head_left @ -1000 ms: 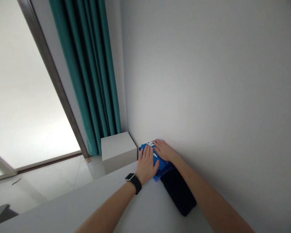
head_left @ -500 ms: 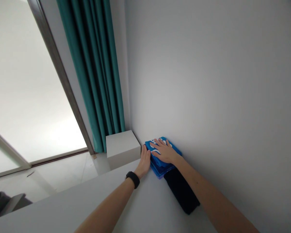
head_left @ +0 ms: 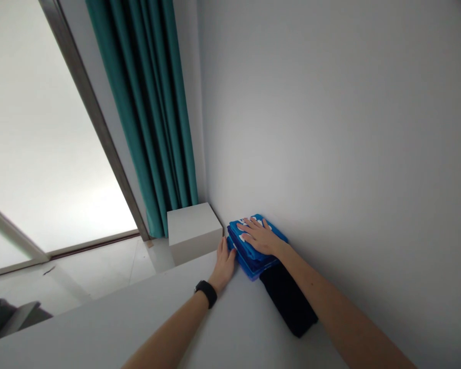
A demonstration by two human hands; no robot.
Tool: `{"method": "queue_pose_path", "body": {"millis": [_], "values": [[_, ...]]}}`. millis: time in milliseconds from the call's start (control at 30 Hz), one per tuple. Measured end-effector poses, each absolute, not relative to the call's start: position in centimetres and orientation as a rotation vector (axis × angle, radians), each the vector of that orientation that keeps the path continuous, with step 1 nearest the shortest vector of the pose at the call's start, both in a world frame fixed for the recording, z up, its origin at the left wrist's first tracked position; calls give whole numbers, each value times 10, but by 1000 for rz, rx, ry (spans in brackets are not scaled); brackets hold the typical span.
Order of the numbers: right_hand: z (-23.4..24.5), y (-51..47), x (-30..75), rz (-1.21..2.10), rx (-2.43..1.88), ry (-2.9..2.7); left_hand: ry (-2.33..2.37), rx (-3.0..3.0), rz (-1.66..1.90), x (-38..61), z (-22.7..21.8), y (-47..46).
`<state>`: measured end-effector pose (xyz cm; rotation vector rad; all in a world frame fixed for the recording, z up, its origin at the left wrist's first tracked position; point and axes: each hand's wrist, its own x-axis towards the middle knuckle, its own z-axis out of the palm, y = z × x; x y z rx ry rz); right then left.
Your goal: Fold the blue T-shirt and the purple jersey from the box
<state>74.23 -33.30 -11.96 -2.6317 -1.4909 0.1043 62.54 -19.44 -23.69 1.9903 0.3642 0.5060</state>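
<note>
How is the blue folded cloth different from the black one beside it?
The blue cloth has white print; the black cloth is plain. The blue cloth shows stacked layers; the black cloth looks like one flat piece. The right hand lies flat on the blue cloth, the left hand touches its side; neither touches the black cloth. Both lie folded on the white surface along the wall.

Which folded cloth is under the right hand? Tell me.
The blue cloth with white print: the right hand lies flat on it. The black cloth beside it has no hand on it.
</note>
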Motion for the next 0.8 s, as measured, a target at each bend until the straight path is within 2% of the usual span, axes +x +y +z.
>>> {"method": "queue_pose_path", "body": {"millis": [300, 533, 800], "values": [[-119, -334, 746, 73, -2627, -1474, 127, 2086, 559, 611, -206, -205], [-130, -338, 759, -42, -2642, -1433, 118, 2179, 633, 614, -194, -209], [-150, -342, 763, -240, -2581, -1478, 8, 2570, 672, 613, -170, -213]]}}
